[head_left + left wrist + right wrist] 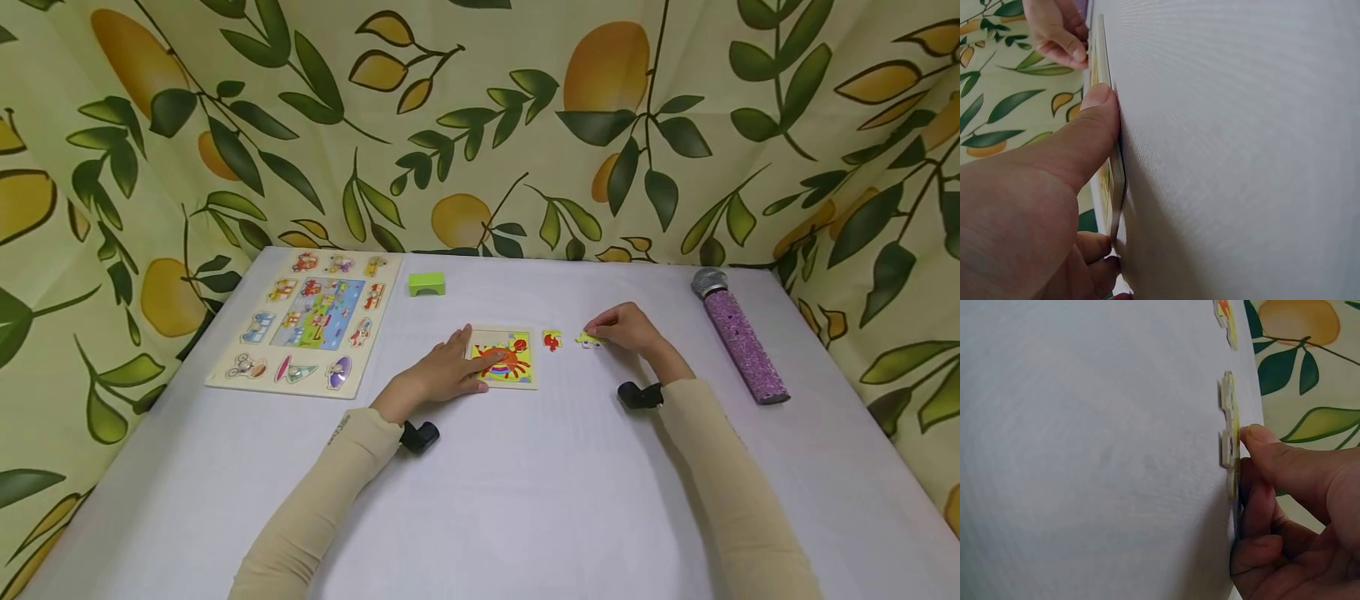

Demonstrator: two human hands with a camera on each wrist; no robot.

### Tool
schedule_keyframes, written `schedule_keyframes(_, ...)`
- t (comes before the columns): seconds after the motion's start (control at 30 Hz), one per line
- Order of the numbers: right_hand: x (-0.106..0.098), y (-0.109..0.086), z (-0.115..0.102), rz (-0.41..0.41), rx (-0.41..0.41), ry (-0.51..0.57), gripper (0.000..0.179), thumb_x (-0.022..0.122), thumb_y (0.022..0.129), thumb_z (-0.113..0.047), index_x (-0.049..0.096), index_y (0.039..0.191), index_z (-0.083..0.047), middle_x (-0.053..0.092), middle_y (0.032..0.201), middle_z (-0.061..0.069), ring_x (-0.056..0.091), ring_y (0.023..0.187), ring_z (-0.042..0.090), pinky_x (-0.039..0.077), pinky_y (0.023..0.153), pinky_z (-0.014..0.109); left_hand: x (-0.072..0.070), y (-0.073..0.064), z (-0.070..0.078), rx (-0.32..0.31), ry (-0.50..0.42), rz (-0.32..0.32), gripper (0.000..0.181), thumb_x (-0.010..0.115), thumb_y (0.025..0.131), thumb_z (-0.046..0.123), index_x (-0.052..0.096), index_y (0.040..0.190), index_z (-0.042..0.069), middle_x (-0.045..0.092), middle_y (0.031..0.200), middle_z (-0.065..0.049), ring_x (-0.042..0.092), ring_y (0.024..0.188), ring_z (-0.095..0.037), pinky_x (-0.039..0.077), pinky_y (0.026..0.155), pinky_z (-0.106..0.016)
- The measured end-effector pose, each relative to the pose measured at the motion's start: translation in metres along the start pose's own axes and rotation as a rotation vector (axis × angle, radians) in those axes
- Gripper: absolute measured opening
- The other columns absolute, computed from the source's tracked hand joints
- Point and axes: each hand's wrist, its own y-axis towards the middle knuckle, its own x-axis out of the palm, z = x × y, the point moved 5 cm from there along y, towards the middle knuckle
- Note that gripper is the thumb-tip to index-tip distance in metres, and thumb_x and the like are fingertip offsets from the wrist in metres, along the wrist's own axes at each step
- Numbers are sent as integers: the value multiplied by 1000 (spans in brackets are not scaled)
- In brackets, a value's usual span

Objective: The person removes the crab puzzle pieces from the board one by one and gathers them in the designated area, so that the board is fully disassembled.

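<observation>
My left hand (444, 368) lies over the left side of a small square puzzle board (536, 382) with a red crab picture. Its fingers are spread, one stretched across the crab. From the left wrist view, the thumb (1094, 128) rests at the board's edge, other fingertips by its lower end. To the right of the board, my right hand (628, 327) pinches a yellow puzzle piece (590, 342) flat on the table. Seen from the right wrist, thumb and fingers are at that piece (1230, 434). Between board and hand lies a red and yellow puzzle piece (552, 339).
A large wooden picture board (217, 375) with vehicle pieces lies at the left. Behind the small board stands a green arch block (427, 284). A sparkly purple microphone (744, 342) lies at the right. A patterned curtain (495, 150) hangs behind the table (525, 500).
</observation>
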Motion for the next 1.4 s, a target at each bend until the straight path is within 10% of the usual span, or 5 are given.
schedule_keyframes(0.5,66,-6,-90,-108,-336,-153,29,69,82,-20,65,105,-3,57,88,8,47,81,20,40,69,26,1,3,-1,-9,11,5,57,47,91,46,25,144,38,-1,153,-22,4,142,-35,17,113,-51)
schedule_keyframes(1.4,66,-5,-87,-82,-351,-26,14,64,86,-11,65,96,-2,62,88,10,49,78,19,42,67,24,0,1,-1,-14,35,-12,58,47,93,44,22,144,38,-2,152,-24,4,142,-36,19,112,-50)
